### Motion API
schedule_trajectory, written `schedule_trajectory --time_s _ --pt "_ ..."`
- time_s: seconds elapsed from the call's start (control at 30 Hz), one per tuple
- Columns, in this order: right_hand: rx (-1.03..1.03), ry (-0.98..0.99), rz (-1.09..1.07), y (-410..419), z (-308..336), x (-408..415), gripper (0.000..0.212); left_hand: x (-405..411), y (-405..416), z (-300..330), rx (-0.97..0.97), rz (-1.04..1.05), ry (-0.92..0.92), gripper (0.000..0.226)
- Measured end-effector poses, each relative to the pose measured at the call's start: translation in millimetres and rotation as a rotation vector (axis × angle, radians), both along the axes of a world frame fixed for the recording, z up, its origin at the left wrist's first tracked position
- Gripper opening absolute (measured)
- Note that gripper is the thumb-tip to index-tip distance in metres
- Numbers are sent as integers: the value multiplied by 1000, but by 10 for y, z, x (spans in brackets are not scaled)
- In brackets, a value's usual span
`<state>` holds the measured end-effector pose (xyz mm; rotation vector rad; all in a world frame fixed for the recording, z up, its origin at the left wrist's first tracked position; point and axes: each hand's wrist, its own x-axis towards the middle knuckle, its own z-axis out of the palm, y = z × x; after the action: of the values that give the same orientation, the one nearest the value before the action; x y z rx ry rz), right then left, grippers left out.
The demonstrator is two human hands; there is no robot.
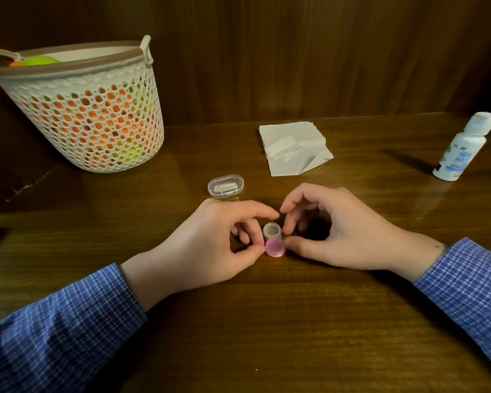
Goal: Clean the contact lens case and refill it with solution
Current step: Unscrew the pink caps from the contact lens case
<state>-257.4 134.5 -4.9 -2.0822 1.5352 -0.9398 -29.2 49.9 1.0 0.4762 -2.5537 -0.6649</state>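
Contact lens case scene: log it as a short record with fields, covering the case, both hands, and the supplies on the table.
case: contact lens case on the table between the hands; pink cap on the near well, far well uncapped
left hand: left hand, thumb and fingers pinch the case
right hand: right hand, thumb touches the pink cap, fingers curled by the open well
solution: white bottle, capped, far right
tissue: folded tissues behind the hands
other: clear oval box; mesh basket, far left
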Motion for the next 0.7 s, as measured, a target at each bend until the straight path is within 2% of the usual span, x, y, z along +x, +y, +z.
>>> schedule_trajectory --time_s 0.13,0.27,0.7 --pt "5 7 5 28 20 54 51 -14 25 15 -58 60 8 44" --pt "-3 57 -1 38 15 120 54 -52 34 22 -105 111 24 49" --pt "21 35 13 46 8 109 45 -32 33 13 92 92 7 53"
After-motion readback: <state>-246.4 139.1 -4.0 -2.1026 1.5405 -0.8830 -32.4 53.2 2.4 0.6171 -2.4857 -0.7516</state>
